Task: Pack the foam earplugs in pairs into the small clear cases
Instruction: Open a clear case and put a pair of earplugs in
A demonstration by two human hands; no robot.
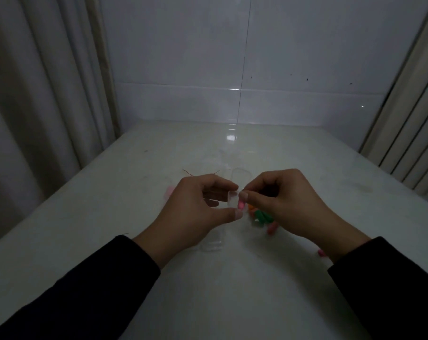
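Note:
My left hand [195, 212] holds a small clear case [233, 200] between thumb and forefinger above the white table [110, 217]. A pink earplug [241, 205] shows at the case's right edge. My right hand [289, 204] pinches at the top of that case with thumb and forefinger. Under my right hand lie loose earplugs: green ones [262, 216], an orange one [251, 207] and a pink one [272, 227]. Another pink earplug [321, 253] peeks out beside my right wrist.
More clear cases lie on the table: one beyond my hands [241, 176] and one below my left hand [211, 244]. A faint pink item [169, 191] sits left of my left hand. Curtains hang on both sides; a tiled wall stands behind.

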